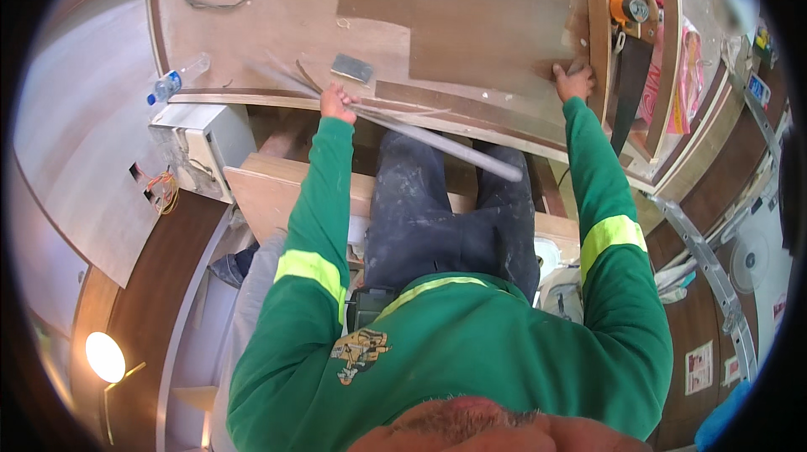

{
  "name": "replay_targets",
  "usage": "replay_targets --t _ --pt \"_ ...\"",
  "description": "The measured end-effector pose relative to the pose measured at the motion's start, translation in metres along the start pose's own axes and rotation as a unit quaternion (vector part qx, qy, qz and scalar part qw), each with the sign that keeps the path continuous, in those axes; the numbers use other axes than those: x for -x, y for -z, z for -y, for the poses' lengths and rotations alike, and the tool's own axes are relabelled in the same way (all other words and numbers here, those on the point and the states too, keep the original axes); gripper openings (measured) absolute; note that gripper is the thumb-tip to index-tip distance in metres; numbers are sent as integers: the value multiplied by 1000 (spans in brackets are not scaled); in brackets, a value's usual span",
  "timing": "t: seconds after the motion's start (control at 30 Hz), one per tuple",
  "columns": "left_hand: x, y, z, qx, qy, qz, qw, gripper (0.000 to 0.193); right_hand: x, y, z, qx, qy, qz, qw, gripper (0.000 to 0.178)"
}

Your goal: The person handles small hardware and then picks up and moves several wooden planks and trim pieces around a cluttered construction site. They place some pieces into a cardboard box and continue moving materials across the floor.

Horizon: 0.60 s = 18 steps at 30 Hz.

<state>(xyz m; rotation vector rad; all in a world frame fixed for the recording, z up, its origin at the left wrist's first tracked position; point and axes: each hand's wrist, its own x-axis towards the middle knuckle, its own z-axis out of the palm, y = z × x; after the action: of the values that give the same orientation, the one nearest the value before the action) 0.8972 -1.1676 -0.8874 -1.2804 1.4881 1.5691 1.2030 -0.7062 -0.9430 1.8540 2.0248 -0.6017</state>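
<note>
Across the tabletop [277, 32], right of centre, the box [598, 19] flanks the right hand [574, 82] — fingers apart, resting there. The strips [454, 147] slant from far left to near right, past the near edge — clamped in the left hand [337, 102], clearly the nearer.

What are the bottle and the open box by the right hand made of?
The bottle looks like clear, shiny plastic: you can see through it. The open box by the right hand seems to be wood or plywood, judging by its dull tan boards.
</note>
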Motion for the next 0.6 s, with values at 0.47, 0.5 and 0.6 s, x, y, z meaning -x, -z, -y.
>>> replay_targets --t 0.47,0.5,0.6 --pt "41 -41 110 -3 52 40 998 20 53 42 56 -485 -85 321 809 54" --pt "52 -48 105 6 47 58 997 23 62 56 69 -493 -57 350 795 49" --pt "85 -75 86 75 74 129 986 28 95 85 99 -437 78 416 793 39"
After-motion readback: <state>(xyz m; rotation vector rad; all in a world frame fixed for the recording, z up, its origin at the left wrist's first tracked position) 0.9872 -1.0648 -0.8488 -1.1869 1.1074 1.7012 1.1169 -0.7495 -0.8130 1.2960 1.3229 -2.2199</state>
